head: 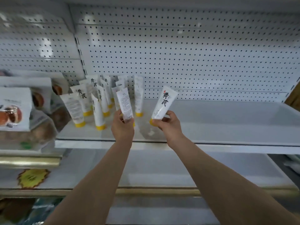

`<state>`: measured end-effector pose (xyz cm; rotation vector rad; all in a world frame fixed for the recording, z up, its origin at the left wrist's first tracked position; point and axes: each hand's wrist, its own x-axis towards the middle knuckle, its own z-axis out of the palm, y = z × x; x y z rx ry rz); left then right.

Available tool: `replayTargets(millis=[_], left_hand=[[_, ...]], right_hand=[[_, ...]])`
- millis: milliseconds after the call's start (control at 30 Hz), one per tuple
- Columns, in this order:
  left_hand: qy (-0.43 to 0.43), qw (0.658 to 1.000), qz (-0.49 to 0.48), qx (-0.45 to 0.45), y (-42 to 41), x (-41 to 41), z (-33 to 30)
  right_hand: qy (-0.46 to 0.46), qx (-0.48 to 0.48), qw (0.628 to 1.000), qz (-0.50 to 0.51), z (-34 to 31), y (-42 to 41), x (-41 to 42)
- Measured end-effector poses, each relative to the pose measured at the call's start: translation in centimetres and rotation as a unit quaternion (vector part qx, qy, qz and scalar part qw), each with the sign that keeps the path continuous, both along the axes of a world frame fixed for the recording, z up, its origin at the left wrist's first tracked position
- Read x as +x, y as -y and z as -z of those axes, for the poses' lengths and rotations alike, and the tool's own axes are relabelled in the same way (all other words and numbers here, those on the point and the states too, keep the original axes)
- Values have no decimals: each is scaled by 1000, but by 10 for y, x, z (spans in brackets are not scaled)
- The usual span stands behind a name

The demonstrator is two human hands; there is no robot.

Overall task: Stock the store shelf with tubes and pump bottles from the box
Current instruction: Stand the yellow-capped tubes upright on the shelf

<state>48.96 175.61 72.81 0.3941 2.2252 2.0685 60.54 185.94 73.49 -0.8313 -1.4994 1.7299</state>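
Note:
Several white tubes with yellow caps (97, 109) stand cap-down in a cluster at the left of the white shelf (227, 127). My left hand (122, 125) grips the lower end of one tube (124, 104), held upright with its printed back facing me, just in front of the cluster. My right hand (167, 123) grips another tube (164, 103) near its yellow cap, tilted to the right above the shelf, black characters on its front. The box is out of view.
A white pegboard back panel (194, 54) rises behind the shelf. Bags of packaged food (16, 111) fill the neighbouring shelf on the left. A lower shelf (162, 168) lies beneath, with a yellow price sticker (32, 177) at its left.

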Motion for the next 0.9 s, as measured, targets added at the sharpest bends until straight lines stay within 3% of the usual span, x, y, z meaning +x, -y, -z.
replayTargets(millis=[500,900], left_hand=[[-96,989,24,-110,18,-63,26],[-90,984,16,-154,16,-60,28]], right_hand=[[171,125,975,66,17,22,-77],[262,179,947,45,25,24,-88]])
